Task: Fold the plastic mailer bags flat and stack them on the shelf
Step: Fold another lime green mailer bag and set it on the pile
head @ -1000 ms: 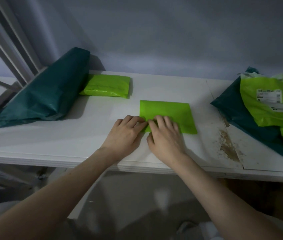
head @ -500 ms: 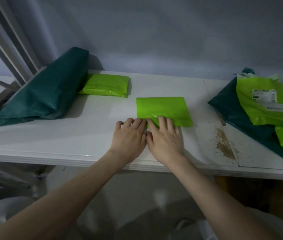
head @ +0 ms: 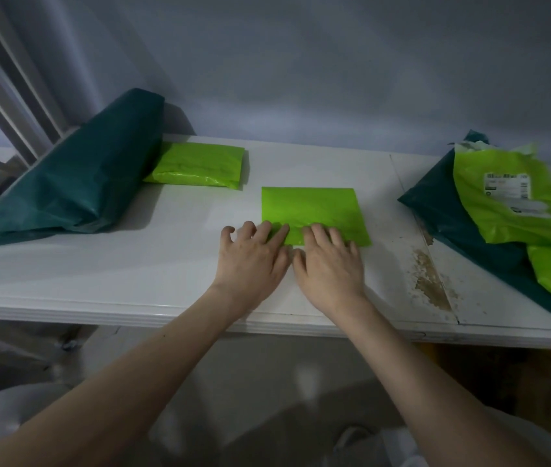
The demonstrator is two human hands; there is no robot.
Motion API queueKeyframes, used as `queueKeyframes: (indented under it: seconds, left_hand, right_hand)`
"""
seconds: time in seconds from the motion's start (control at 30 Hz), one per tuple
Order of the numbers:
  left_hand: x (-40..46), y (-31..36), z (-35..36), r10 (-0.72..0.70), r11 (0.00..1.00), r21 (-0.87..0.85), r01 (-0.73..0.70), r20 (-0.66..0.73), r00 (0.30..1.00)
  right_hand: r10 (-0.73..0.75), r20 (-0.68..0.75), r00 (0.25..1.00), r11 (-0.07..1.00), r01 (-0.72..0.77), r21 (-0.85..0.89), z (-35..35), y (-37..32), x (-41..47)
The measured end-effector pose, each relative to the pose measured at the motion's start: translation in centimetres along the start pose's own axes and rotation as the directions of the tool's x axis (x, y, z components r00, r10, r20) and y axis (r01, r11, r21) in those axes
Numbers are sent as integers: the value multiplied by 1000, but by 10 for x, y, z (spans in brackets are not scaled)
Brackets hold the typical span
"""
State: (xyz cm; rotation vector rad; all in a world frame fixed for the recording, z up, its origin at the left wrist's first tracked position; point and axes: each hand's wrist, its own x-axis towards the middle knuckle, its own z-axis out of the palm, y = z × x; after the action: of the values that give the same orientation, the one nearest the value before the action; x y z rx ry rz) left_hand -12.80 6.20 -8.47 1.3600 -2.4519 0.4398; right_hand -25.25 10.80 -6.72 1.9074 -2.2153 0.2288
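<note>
While the bright green folded plastic mailer bag (head: 312, 210) lies flat on the white shelf (head: 132, 271), near its middle, its near edge is pressed down by both hands. The left hand (head: 253, 261) is laid with fingers (head: 279, 232) spread and nearly straight over the near left corner; the right hand (head: 329, 267) is laid flat beside it, fingers (head: 321, 234) extended over the near edge. Nothing is gripped by either hand; the bag is only pressed.

For a clean crease, pressure is best applied from the centre outward along the fold, so that trapped air is driven toward the open sides. The smooth film is judged likely to spring back or slide, so one hand should be kept as an anchor.

A stack of folded bright green mailers (head: 200, 165) is set well apart at the back left, beside a dark green plastic parcel (head: 75, 183); the finished bag is presumably placed there. Unfolded green mailers (head: 510, 197) lie at the right.
</note>
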Motion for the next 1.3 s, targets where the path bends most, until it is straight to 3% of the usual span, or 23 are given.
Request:
queueKeyframes:
  seconds: [0.23, 0.4, 0.57, 0.67, 0.77, 0.93, 1.1, 1.3]
  left_hand:
    - [2, 3, -4, -30, 998, -64, 30, 9, 1000]
    - [7, 3, -5, -35, 990, -140, 33, -11, 999]
    - [7, 13, 1, 93, 968, -230, -100, -40, 995]
    - [5, 12, 4, 95, 967, -234, -99, -31, 995]
    - [6, 10, 4, 95, 961, -260, -97, -19, 995]
    - [6, 10, 1, 86, 959, -274, -66, 61, 994]
    - [9, 6, -8, 68, 961, -273, -40, 95, 993]
    - [1, -8, -12, 36, 946, -325, 10, 135, 990]
  right_hand:
    - [101, 143, 985, 994, -106, 28, -8, 31, 0]
    - [49, 160, 986, 997, -57, 49, -6, 36, 0]
    - [7, 114, 994, 998, -15, 67, -4, 21, -1]
    - [-4, 106, 994, 996, -5, 89, -6, 18, 1]
    - [42, 128, 991, 989, -59, 136, -11, 28, 6]
    - [132, 183, 974, 988, -145, 57, -16, 44, 5]
    - [45, 143, 989, 984, -69, 166, -15, 46, 8]
    - [-211, 187, 960, 940, 146, 309, -12, 26, 12]
